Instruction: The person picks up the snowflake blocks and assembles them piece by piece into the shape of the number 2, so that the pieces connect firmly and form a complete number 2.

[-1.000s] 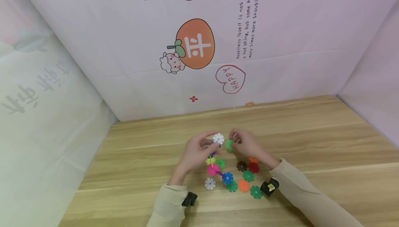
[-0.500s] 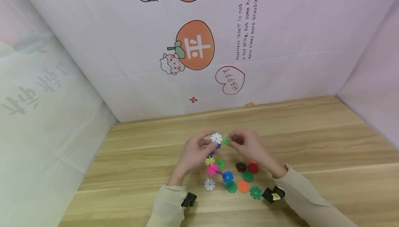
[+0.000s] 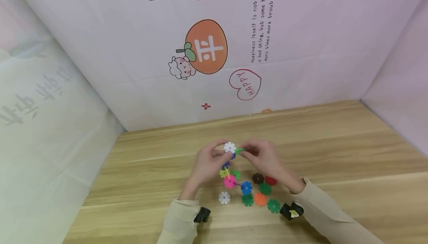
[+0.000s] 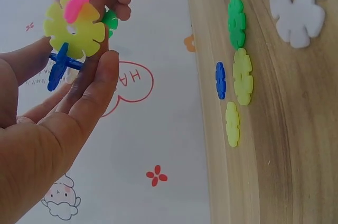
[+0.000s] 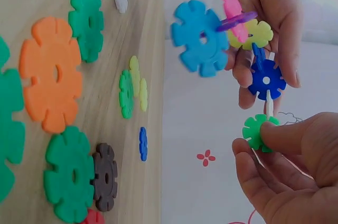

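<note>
My left hand holds a chain of notched plastic snowflake discs between thumb and fingers, raised off the table. The chain runs from a white disc through dark blue discs, a yellow one, a pink one and a purple one to a light blue disc at its end. My right hand pinches a green disc between thumb and fingers. In the right wrist view, the green disc's edge meets the white disc, which appears edge-on there.
Loose discs lie on the wooden table beneath and in front of my hands: a white one, an orange one, a brown one, several green ones and others. A printed white cloth wall rises behind the table.
My right hand has moved left with the green disc, turning it edge-on and bringing it against the white disc. The left hand stays nearly in place, while the chain's light blue end has swung slightly.
</note>
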The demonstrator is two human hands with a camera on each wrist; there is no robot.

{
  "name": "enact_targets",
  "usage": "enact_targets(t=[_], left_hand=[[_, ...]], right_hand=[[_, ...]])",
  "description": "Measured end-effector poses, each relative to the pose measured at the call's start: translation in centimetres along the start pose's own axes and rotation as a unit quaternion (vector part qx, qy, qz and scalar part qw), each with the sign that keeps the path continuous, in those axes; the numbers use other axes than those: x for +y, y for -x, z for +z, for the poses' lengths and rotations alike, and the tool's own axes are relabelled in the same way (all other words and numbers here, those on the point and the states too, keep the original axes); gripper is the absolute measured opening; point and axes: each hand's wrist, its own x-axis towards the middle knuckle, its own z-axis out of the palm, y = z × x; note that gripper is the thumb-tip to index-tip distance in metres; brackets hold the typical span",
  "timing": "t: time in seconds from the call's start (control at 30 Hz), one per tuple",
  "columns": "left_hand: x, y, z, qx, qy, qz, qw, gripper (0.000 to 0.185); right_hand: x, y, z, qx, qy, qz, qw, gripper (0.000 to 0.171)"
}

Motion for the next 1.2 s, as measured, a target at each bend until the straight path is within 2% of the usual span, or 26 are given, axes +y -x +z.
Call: enact_targets(t=[0.23, 0.47, 0.57, 0.7, 0.8, 0.9, 1.0, 1.2], left_hand=[[0.0, -0.1, 0.1, -0.008, 0.009, 0.002, 0.9999, 0.046], [2.7, 0.9, 0.2, -0.016, -0.017, 0.021, 0.9995, 0.043], [2.6, 0.9, 0.3, -0.023, -0.004, 0.026, 0.9994, 0.039], [1.1, 0.3, 0.4, -0.022, 0.012, 0.034, 0.9991, 0.04], [0.1, -0.2, 0.4, -0.019, 0.016, 0.04, 0.9989, 0.042], [-0.3, -0.4, 0.2, -0.021, 0.023, 0.04, 0.9987, 0.044], [0.0, -0.3, 0.1, -0.029, 0.032, 0.035, 0.9984, 0.047], [2.1, 0.7, 0.0, -0.059, 0.045, 0.039, 0.9965, 0.051]], right_hand=[[0.3, 0.2, 0.3, 0.019, -0.03, -0.023, 0.999, 0.012], [0.1, 0.3, 0.3, 0.04, -0.011, -0.037, 0.998, 0.013], [0.0, 0.3, 0.6, 0.052, 0.002, -0.058, 0.997, 0.013], [0.1, 0.1, 1.0, 0.06, -0.001, -0.08, 0.995, 0.012], [0.1, 0.0, 1.1, 0.064, -0.01, -0.081, 0.995, 0.012], [-0.1, -0.1, 1.0, 0.066, -0.009, -0.075, 0.995, 0.013], [-0.1, -0.1, 1.0, 0.064, -0.012, -0.065, 0.996, 0.014], [-0.2, 0.1, 0.9, 0.053, -0.013, -0.054, 0.997, 0.014]])
